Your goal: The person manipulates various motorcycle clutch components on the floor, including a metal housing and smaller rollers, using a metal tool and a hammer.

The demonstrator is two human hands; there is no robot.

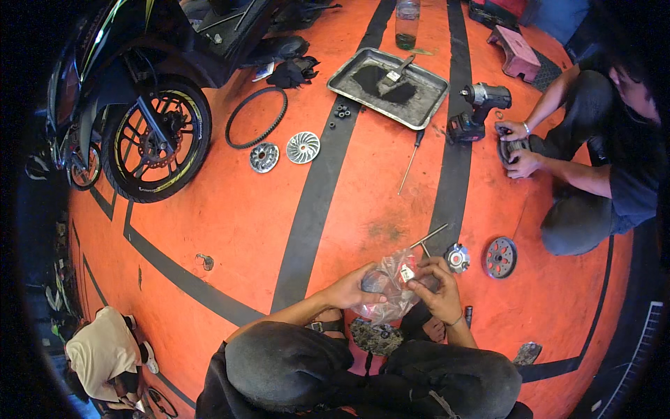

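In front of my knees I hold a clear plastic bag between both hands. My left hand grips its left side, with the thumb across the front. At its right side my right hand is closed, fingers pinching the plastic beside a small white tag. Something greyish shows through the bag near my left hand, but I cannot make out its kind. Below the bag, between my knees, lies a dirt-caked part. Just beyond my right hand rests a metal T-handle wrench.
A silver round part and a dark clutch drum lie right. Farther off are a metal tray with a brush, an impact wrench, a drive belt, pulley halves and a motorcycle wheel. Another person handles a part.
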